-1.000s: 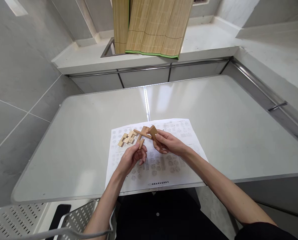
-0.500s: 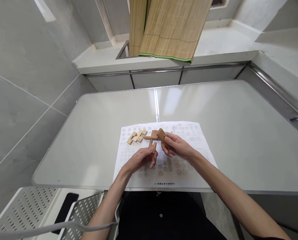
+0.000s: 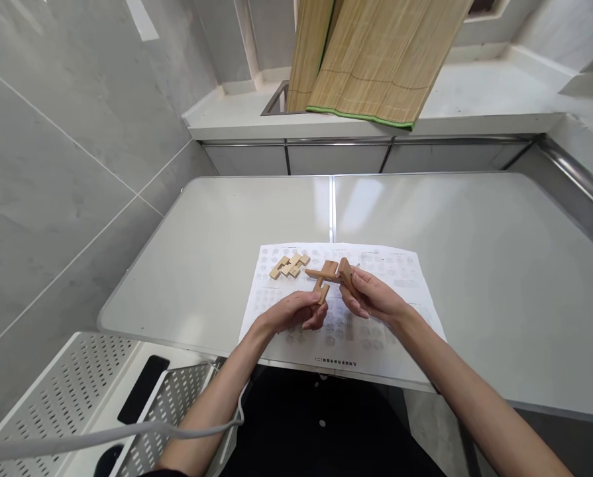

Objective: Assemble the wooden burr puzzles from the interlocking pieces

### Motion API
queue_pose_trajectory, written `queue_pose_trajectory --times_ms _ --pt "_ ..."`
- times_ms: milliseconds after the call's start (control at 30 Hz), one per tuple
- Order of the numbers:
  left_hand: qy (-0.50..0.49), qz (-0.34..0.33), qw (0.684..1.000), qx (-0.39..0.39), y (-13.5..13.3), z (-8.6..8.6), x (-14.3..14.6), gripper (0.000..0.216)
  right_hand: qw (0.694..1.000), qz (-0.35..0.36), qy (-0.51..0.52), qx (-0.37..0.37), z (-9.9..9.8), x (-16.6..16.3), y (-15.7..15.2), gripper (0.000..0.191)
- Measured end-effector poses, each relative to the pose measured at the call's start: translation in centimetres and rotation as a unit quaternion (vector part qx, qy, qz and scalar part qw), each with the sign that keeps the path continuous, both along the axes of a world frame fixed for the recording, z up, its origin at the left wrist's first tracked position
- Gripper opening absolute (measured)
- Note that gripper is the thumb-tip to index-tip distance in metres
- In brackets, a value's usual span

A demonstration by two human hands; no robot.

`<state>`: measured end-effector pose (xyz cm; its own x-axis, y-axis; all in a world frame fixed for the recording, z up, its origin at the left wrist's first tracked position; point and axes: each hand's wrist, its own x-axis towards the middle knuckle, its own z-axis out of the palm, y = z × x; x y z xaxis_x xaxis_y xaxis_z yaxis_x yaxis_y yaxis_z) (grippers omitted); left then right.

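Between the fingers of my left hand (image 3: 299,311) is a small notched wooden puzzle piece (image 3: 324,292), tilted upward. My right hand (image 3: 376,295) pinches a darker brown wooden block assembly (image 3: 344,270), whose flat bars stick out toward the left. The two held pieces are close together; whether they touch I cannot tell. Both are above a white printed sheet (image 3: 395,265). Left of my hands, several pale notched wooden pieces (image 3: 289,266) lie on the sheet in a staggered group. My fingers hide parts of what I hold.
The sheet lies at the near edge of a grey-white table (image 3: 216,225) with a centre seam. Perforated baskets (image 3: 177,397) and a black phone-like object (image 3: 144,389) are at lower left, crossed by a grey cable (image 3: 167,430). A bamboo mat (image 3: 376,73) hangs over the far counter.
The whole view has shifted, so the table and hands appear further right. Both hands keep their pieces, with only a slight change in the tilt of the right-hand blocks.
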<state>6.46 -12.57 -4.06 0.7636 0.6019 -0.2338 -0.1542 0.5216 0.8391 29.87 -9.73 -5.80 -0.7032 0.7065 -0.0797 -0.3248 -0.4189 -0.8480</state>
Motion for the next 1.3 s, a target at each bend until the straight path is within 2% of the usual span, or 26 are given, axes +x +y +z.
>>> queue_pose_trajectory --times_ms 400,600,700,900,1100,1200,1300 --pt "-0.012 0.008 1.000 -0.001 -0.1 -0.1 0.0 0.045 0.998 -0.029 -0.035 0.036 -0.5 -0.2 -0.1 0.051" --pt "-0.019 0.001 1.000 -0.009 -0.2 0.0 -0.1 0.045 0.996 -0.030 -0.021 0.086 -0.8 -0.5 0.1 0.049" --pt "-0.021 0.000 1.000 -0.014 -0.1 0.0 -0.1 0.045 0.997 -0.029 -0.011 0.074 -0.9 -0.5 0.2 0.045" --pt "-0.040 0.033 0.999 -0.009 0.2 -0.4 -0.2 0.045 0.999 -0.031 -0.005 0.006 -0.2 -0.6 0.3 0.051" --pt "-0.031 0.047 0.998 0.002 0.2 -0.5 0.0 0.044 0.994 -0.088 -0.040 0.047 -0.1 -1.2 0.3 0.038" --pt "-0.008 0.033 0.999 0.009 -0.1 -0.3 0.2 0.044 0.989 -0.098 -0.078 0.081 -0.3 -1.5 0.2 0.035" --pt "0.001 0.018 1.000 0.016 -0.3 -0.1 0.2 0.044 0.990 -0.085 -0.081 0.072 -0.5 -1.6 0.2 0.035"
